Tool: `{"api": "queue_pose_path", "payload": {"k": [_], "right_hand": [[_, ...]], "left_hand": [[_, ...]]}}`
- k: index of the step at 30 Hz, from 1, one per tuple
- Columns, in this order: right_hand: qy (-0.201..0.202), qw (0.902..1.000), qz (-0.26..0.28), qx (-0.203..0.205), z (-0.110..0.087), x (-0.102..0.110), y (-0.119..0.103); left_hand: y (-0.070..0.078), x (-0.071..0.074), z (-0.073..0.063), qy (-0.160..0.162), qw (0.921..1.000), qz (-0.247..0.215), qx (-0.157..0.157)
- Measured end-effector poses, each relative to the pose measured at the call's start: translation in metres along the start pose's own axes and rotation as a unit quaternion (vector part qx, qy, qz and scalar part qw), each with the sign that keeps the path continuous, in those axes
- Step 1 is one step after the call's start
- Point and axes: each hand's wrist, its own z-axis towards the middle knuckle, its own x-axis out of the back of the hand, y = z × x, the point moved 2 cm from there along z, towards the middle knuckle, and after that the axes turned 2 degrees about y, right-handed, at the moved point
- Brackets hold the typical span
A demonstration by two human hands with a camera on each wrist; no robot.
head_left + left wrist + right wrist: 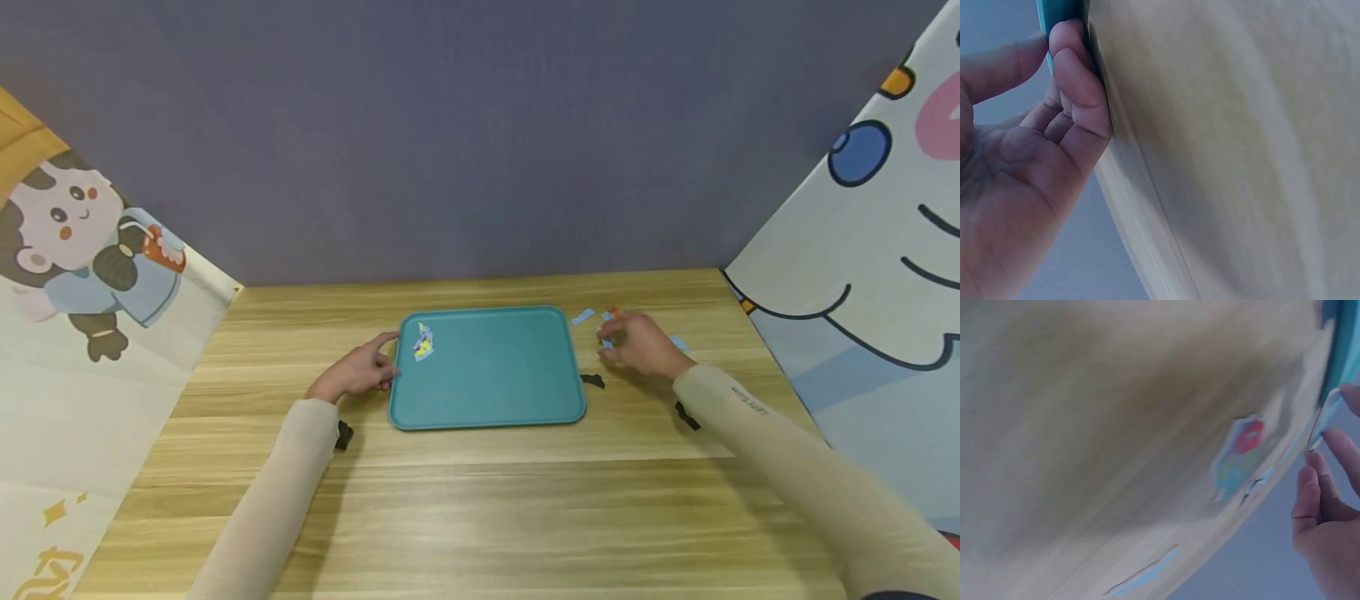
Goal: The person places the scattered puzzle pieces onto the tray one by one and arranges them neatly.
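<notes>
The teal tray [491, 367] lies flat on the wooden table. Along its left edge my left hand [358, 368] holds the rim, thumb and curled fingers against it; the left wrist view shows this hand [1035, 131] close up. Right of the tray, my right hand [637, 343] pinches a light-blue flat puzzle piece [1324, 420] on edge between thumb and fingertips, above the table. Inside the tray's upper left corner sits a small cluster of yellow, purple and light-blue puzzle pieces [423, 343].
Loose pieces lie around my right hand: a light-blue one [582, 317], a red-and-green one [1239, 456] and another light-blue one [679, 342]. Black scraps [593, 381] lie on the table [480, 508]. A dark grey partition [480, 150] stands behind it.
</notes>
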Motion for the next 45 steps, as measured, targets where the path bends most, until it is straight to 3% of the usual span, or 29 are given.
{"api": "queue_pose_path", "payload": {"k": [10, 32, 45], "right_hand": [[0.006, 0.9989, 0.038, -0.027, 0.017, -0.003, -0.033], [-0.006, 0.9985, 0.031, 0.045, 0.076, -0.044, -0.102], [-0.037, 0.9967, 0.044, 0.057, 0.098, -0.078, -0.134]], "left_hand": [[0.0, 0.002, -0.001, -0.001, 1.0, -0.003, -0.003], [-0.001, 0.002, 0.0, 0.002, 0.9999, -0.011, 0.002], [-0.004, 0.004, 0.0, 0.003, 0.9997, -0.022, 0.002]]}}
